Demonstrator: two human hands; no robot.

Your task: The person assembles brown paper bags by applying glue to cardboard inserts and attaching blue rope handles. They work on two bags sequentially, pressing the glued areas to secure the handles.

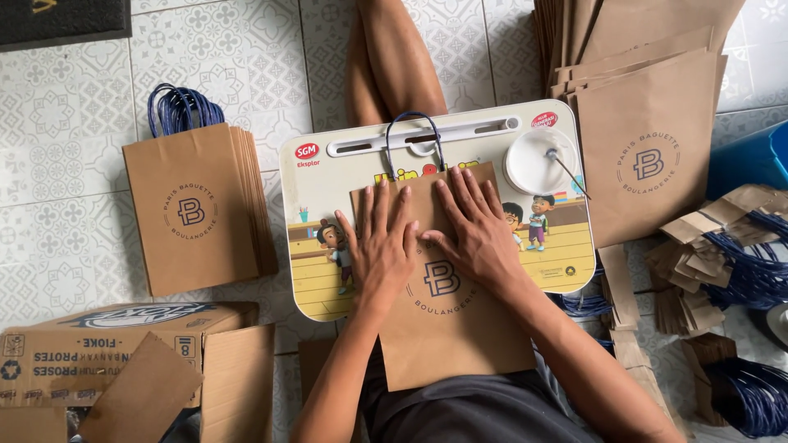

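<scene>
Pressing flat, the left hand [379,246] and right hand [474,234] lie open, fingers spread, gripping nothing, on a brown paper bag [443,287] atop the lap tray [566,205]. Likely the handle [413,139] is being set (blue cord), needing steady pressure. The bag runs lengthwise away from the person, handle end farthest.

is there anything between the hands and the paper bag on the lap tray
Nothing visible. The left hand and the right hand both lie flat, palms down, directly on the brown paper bag, near its top edge, just below the blue handle.
</scene>
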